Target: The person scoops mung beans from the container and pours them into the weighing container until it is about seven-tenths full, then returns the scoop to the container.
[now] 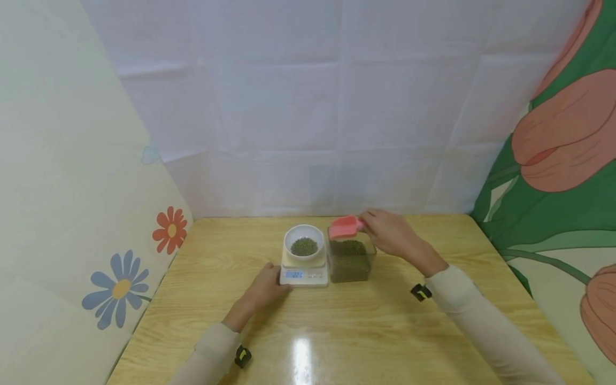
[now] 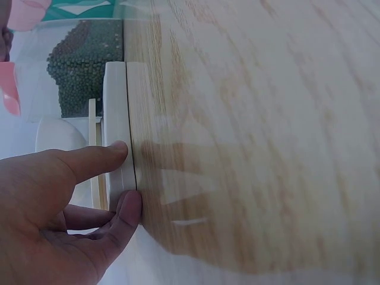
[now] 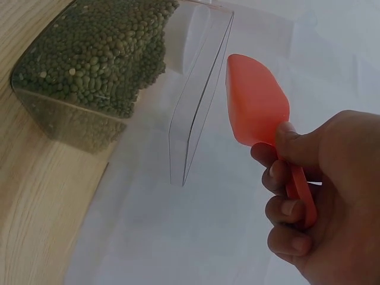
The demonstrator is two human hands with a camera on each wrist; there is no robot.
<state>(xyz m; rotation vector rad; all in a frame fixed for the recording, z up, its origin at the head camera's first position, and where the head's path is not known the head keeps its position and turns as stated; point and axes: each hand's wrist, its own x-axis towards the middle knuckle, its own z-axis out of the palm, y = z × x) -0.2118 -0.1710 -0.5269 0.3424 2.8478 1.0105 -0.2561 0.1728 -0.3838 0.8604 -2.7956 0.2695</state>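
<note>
My right hand (image 1: pixel 387 232) grips the handle of a pink scoop (image 3: pixel 255 101), held over the rim of a clear square container (image 1: pixel 350 270). Green mung beans (image 3: pixel 95 59) partly fill that container. Just left of it stands a white digital kitchen scale (image 1: pixel 315 279) with a lit display. On the scale sits a white bowl (image 1: pixel 304 233) with a smaller heap of mung beans (image 1: pixel 304 247) in it. My left hand (image 1: pixel 266 287) holds the scale's front left corner; in the left wrist view the thumb (image 2: pixel 110 155) lies against its front edge and the fingers are bent at the side.
The wood-grain table (image 1: pixel 385 331) runs up to a white cloth backdrop (image 1: pixel 289 107). Flower-printed panels stand on both sides, a pale one (image 1: pixel 58 160) at left and a green and pink one (image 1: pixel 563 214) at right. Each wrist wears a small black device.
</note>
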